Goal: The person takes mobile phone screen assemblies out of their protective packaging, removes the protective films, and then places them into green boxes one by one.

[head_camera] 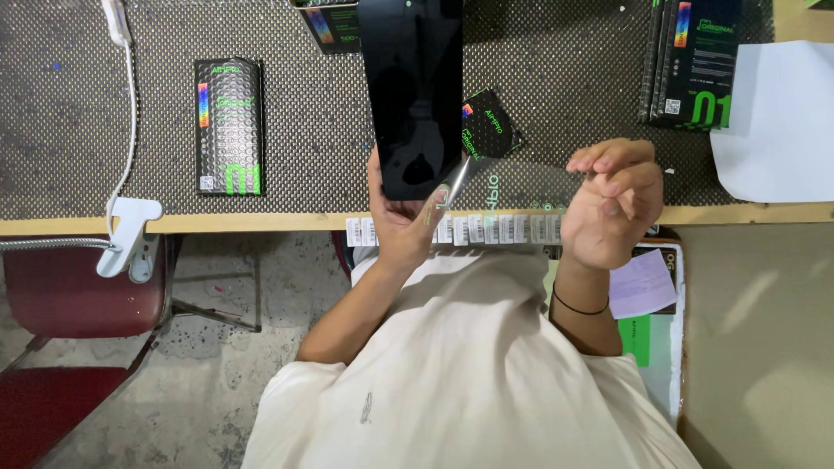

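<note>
Left hand (401, 221) grips the lower end of a black glass panel (413, 87) at centre frame — glossy, dark, unmarked, rising to the top edge. A thin clear film strip (458, 178) hangs off its lower right corner. Right hand (608, 208), right of centre, holds nothing visible — fingers curled, tips pinched together. A black packet (229, 126) lies upper left on the dotted mat (69, 130).
</note>
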